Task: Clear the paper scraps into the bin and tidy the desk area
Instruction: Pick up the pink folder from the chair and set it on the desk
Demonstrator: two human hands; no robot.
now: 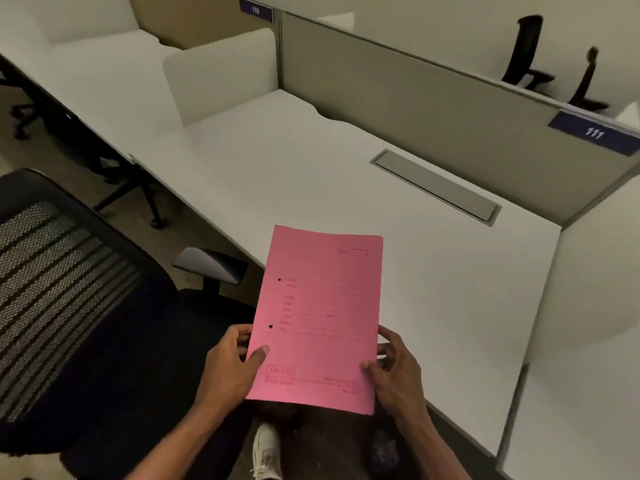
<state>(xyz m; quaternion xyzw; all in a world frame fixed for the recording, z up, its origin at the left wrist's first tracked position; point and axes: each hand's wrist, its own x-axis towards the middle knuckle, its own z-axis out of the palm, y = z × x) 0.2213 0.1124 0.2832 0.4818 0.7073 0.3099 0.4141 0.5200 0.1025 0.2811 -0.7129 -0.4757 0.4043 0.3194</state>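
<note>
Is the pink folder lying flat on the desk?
No, both hands, left and right, hold the pink folder up by its near corners, over the desk edge.

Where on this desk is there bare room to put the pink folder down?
Both hands, left hand and right hand, hold the pink folder over the near desk edge. The desk is bare between the left divider, the back partition and the cable tray lid. Tightest spot: the office chair, close to the left hand.
</note>
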